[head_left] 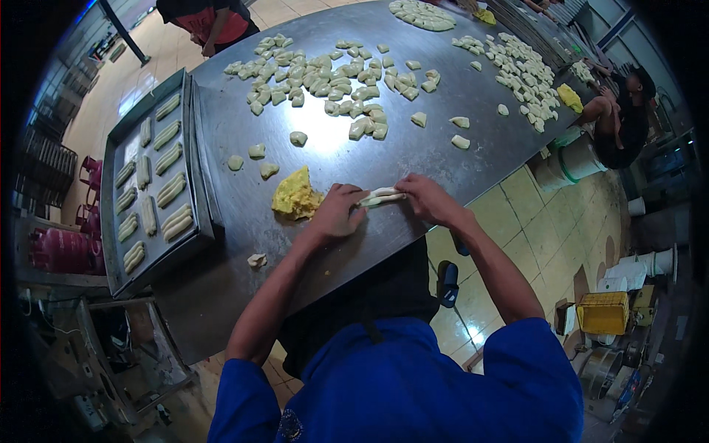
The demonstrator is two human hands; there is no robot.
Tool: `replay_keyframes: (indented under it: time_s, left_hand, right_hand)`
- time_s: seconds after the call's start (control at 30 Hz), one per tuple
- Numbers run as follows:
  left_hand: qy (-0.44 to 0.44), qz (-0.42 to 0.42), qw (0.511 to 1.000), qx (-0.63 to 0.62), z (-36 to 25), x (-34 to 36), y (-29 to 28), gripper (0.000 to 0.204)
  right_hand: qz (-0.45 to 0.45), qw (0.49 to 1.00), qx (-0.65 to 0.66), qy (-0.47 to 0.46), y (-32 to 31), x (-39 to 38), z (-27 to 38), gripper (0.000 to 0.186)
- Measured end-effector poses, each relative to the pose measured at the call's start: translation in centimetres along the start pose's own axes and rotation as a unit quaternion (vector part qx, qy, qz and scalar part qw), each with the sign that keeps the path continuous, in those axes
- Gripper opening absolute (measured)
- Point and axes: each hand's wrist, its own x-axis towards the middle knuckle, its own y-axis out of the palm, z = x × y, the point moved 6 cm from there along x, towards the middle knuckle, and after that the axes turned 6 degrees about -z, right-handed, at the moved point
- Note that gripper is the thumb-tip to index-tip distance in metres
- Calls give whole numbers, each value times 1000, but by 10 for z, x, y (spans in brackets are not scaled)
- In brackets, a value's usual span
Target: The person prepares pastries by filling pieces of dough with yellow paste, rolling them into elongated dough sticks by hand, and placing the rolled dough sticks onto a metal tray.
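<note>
Two sets of fingers, on our left hand [338, 214] and right hand [430, 199], pinch opposite ends of one dough strip [382, 197] near the edge of the table [421, 159]. We count twelve rolls [168, 134] on one tray [160, 247]

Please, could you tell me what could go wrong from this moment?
The dough strands could thin or tear if the left hand and right hand, at their two ends, pull unevenly. The crumbly yellow lump is right beside the left hand, so a sideways move might knock it or shed crumbs. Some shaped dough sticks lie close together on the tray; they may stick together if they spread.
</note>
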Motion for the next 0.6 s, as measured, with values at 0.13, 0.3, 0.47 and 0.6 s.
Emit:
replay_keyframes:
  time_s: [0.13,0.3,0.47,0.6]
  left_hand:
    - [114,-123,983,80,-9,-14,2,53]
    - [109,-89,988,60,-29,19,-3,56]
    - [57,-67,996,13,-17,12,-6,55]
    - [-31,40,999,-5,-12,15,-9,58]
  right_hand:
    - [-12,1000,-8,-19,-5,-2,9,32]
    - [56,993,-87,-64,9,18,5,45]
    - [-46,993,-7,-110,3,12,-7,46]
    - [24,999,-45,-3,-3,5,-8,44]
